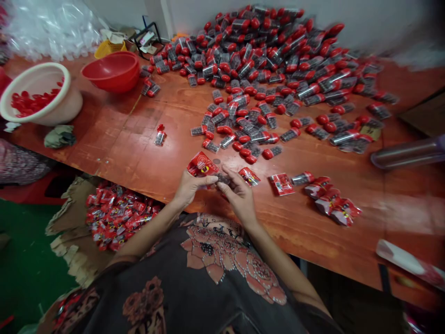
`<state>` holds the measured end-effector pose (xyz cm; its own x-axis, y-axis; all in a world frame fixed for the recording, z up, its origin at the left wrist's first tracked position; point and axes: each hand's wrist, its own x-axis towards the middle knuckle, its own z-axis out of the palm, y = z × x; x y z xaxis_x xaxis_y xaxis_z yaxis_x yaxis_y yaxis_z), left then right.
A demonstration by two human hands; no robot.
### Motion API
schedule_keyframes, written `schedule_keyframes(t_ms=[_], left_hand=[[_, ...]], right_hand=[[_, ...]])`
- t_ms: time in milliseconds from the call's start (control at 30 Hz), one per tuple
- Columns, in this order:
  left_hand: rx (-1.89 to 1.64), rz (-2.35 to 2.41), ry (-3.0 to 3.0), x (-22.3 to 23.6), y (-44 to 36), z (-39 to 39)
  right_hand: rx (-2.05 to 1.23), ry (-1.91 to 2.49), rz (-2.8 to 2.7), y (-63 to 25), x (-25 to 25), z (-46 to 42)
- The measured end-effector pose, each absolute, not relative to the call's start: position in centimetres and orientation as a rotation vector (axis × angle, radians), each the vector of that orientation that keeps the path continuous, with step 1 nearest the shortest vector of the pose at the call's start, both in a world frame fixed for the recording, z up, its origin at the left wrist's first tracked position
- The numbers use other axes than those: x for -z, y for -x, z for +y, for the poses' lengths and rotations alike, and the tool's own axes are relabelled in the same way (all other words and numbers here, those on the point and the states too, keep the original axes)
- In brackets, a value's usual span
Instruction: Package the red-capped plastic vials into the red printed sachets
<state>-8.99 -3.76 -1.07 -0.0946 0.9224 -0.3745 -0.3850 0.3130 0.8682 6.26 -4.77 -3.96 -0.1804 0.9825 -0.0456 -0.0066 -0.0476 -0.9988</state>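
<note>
My left hand [193, 185] is closed on a red printed packet [201, 164] at the table's front edge. Beside it, my right hand [238, 190] is closed round a small container with dark contents [223, 178], whose lower end is hidden by the fingers. The two hands meet at the packet's side; whether the container is inside it cannot be seen. Just right of the hands lie another red packet [249, 176] and a flat red packet [280, 184]. A clear container with a red cap [302, 178] rests by several filled red packets [332, 202].
A large heap of red-capped containers [257, 55] covers the back of the wooden table [132, 134]. At the left stand a white bowl [71, 99] of red caps and a red bowl [111, 72]. Filled packets [118, 218] pile up in a box below the table's edge.
</note>
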Motion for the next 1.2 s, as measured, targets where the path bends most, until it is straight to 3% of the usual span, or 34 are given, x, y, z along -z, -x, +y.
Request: schedule_keyframes(t_ms=[333,533,733,1000,1200], left_hand=[[-1.130,1.274,-0.484,0.8,8.5,-3.7],[-1.185,1.248,-0.481,1.0,8.2,-3.8],[-1.224,1.272,-0.499,1.5,8.0,-3.8],[-1.196,1.221,-0.488,1.2,8.0,-3.8],[-1.050,1.188,-0.492,1.2,8.6,-4.2]], right_hand=[[-1.203,1.203,-1.498,-6.4,4.2,-5.2],[-1.545,1.141,-1.214,-6.5,4.1,-5.1],[-1.390,1.199,-1.243,-6.4,4.4,-5.1],[-1.688,1.116,-1.060,-6.6,3.9,-4.7],[-1.689,1.177,-0.938,-7.0,4.3,-4.4]])
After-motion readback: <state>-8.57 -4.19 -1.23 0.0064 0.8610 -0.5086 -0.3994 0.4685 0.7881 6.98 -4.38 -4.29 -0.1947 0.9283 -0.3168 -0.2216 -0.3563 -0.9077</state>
